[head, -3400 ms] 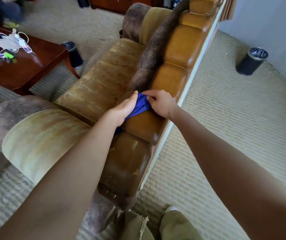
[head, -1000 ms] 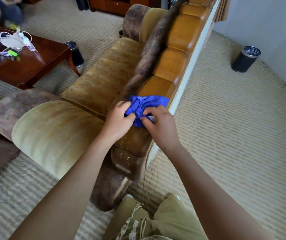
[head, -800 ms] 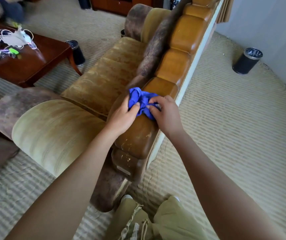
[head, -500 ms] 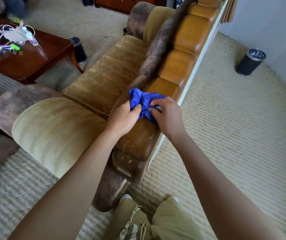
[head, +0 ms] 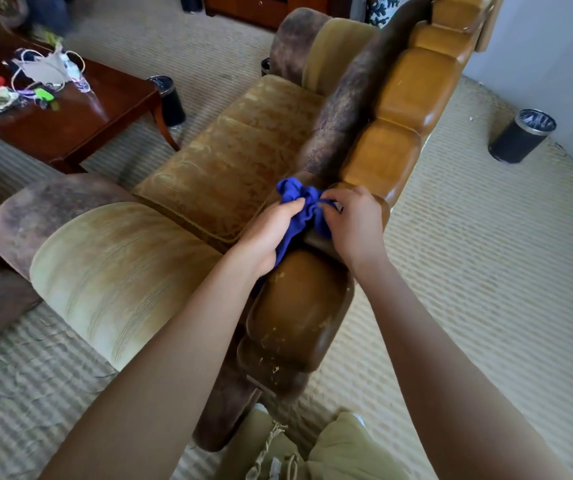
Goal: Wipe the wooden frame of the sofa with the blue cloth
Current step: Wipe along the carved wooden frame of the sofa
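Both hands bunching crumpled blue cloth (head: 298,211) atop glossy brown wooden frame (head: 395,147) running along back of worn mustard upholstered sofa (head: 236,157). Left hand (head: 271,233) curling fingers around cloth's near side, tail of fabric hanging under palm. Right hand (head: 354,223) pinching cloth's far side with fingertips. Dark red wooden coffee table (head: 80,123) standing left of sofa. Black cylindrical bin (head: 520,136) sitting on beige carpet (head: 485,254) at right.
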{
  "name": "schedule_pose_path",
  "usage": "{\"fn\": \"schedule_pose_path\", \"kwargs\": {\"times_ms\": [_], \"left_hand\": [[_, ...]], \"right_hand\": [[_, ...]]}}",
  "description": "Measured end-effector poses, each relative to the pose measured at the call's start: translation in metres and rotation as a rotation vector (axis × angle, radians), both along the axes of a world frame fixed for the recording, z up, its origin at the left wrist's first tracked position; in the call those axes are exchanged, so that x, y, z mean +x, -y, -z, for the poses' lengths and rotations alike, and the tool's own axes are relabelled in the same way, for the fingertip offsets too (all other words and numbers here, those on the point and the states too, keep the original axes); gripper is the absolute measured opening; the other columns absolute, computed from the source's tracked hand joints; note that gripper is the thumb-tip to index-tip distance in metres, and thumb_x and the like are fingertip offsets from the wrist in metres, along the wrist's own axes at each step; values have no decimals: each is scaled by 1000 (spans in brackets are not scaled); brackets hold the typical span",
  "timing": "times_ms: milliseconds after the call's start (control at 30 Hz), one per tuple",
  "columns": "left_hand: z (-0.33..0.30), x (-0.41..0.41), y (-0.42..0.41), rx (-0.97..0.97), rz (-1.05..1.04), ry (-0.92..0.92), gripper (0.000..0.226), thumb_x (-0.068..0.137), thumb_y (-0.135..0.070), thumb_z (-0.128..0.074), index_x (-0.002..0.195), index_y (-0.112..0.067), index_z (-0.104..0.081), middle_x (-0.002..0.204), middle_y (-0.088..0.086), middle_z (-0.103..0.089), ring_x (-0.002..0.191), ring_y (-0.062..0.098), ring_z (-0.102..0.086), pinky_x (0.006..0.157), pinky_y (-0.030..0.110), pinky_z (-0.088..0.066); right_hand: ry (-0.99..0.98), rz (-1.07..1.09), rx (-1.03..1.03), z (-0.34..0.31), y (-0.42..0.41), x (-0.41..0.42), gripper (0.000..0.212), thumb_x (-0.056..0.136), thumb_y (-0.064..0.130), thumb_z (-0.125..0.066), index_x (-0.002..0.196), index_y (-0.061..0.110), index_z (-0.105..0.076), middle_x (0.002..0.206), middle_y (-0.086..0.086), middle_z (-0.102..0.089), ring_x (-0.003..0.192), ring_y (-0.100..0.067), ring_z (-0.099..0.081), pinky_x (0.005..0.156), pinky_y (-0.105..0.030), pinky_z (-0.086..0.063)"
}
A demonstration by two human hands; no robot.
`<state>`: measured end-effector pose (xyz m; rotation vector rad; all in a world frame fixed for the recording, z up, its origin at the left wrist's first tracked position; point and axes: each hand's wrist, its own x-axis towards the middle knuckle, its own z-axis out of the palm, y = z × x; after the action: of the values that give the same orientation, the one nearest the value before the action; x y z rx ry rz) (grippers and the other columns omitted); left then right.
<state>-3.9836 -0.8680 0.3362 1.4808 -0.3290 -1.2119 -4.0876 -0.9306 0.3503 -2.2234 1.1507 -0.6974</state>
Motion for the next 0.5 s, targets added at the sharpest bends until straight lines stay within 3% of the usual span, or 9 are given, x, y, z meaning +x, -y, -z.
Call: {"fn": "schedule_pose_path", "kwargs": {"times_ms": [100,200,300,367,433,500], "left_hand": [[-5,3,36,22,88,-26,20,99,-22,-46,112,-13,-59,87,2,-64,78,11,-60,78,21,-47],[-8,8,73,83,168,68,27,98,-28,-50,117,-12,-60,96,5,-66,86,15,-60,89,28,-46],[-4,14,103,83,164,86,24,97,-26,-48,109,-12,-64,95,6,-67,87,17,-61,95,30,-44],[3,18,117,56,118,61,23,98,-21,-43,89,-13,-63,72,2,-68,73,12,-62,84,23,-46],[9,20,123,21,50,46,33,99,-18,-42,73,-13,-62,48,-5,-61,53,5,-59,61,14,-45],[15,21,126,24,4,42,42,98,-19,-46,60,-17,-64,46,-6,-57,49,6,-52,53,16,-37]], "right_hand": [[-89,54,26,0,37,2,28,90,9,-54,115,10,-67,109,-19,-61,107,-32,-53,89,-29,-32],[-119,92,106,6,74,4,27,90,7,-53,111,10,-68,112,-15,-65,112,-31,-53,87,-27,-36],[-77,138,200,10,93,5,24,89,9,-55,108,10,-69,112,-11,-67,108,-26,-57,70,-14,-31],[-60,140,198,15,96,6,21,89,14,-58,106,11,-70,111,-10,-67,106,-25,-57,71,-15,-30],[-51,138,172,19,95,6,20,89,20,-62,105,13,-70,109,-11,-66,106,-25,-56,76,-18,-31],[-36,152,154,22,95,7,20,88,23,-63,104,13,-70,109,-11,-64,104,-25,-55,77,-17,-29]]}}
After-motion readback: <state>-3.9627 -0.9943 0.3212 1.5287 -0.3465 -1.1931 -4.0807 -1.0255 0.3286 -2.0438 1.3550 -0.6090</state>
